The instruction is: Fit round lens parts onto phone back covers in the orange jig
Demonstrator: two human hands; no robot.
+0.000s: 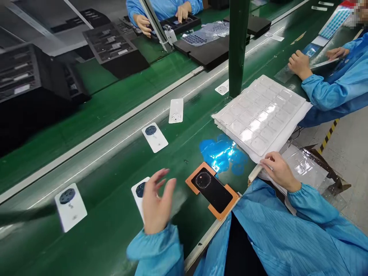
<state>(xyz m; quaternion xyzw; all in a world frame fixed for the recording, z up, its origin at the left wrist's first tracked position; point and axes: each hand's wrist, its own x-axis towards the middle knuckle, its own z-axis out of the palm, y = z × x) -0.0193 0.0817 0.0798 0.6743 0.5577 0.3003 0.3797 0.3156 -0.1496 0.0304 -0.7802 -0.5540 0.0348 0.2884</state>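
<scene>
A white card (139,194) is being partly covered by the left hand (156,201), whose thumb and fingers are being held spread apart; nothing is being gripped by it, as far as can be seen, though whether the card is being touched cannot be told. The card is lying on the green table (112,191), to the left of an orange frame (215,212), in which a dark plate (215,193) is being held. By the near corner of a pile of plastic trays (261,115), the right hand (277,170) is being held with its fingers bent; whether the corner is being pinched cannot be told.

Good handling seems to be a matter of edges here: with the card being taken by its sides, its printed face is less likely to be being smudged. A light touch also seems to be called for at the trays, since thin plastic may be being bent if the corner is being pressed. Just beyond the frame, blue film (212,153) is lying in a crinkled heap (bright glare is being thrown back by it), and the plate's bare face is probably being served best if the film is being held away.
</scene>
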